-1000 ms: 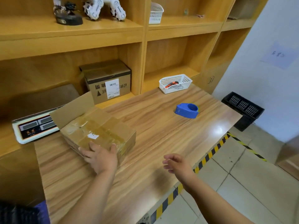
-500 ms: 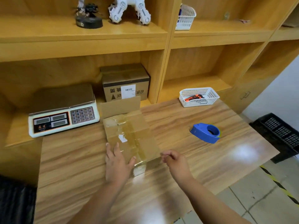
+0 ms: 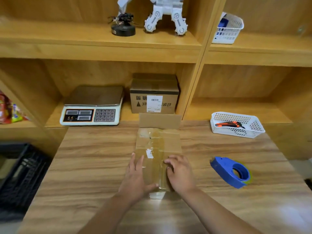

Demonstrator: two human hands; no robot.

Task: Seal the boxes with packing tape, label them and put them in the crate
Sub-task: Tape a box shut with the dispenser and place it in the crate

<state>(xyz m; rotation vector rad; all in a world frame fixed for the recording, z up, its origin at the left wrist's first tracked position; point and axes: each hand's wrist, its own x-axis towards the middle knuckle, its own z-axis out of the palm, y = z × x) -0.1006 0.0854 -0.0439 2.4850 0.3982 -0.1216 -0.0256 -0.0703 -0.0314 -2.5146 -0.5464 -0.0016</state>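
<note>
A brown cardboard box (image 3: 158, 142) lies on the wooden table, its top covered with old clear tape and its far flap (image 3: 159, 121) standing up. My left hand (image 3: 136, 178) lies flat on the near left part of the box top, fingers straight and thumb spread. My right hand (image 3: 179, 173) rests on the near right part, fingers bent over the top. A blue tape dispenser (image 3: 232, 172) sits on the table to the right. A black crate (image 3: 20, 174) stands on the floor at the left.
A second labelled carton (image 3: 154, 95) and a weighing scale (image 3: 92, 107) sit on the shelf behind the table. A white basket (image 3: 237, 124) with an orange cutter is at the far right. Toy robots and another white basket (image 3: 227, 29) stand on the upper shelf.
The box has been turned square to me at the table's middle. My right hand has come onto its top beside the left. The view has swung left, and the left crate shows.
</note>
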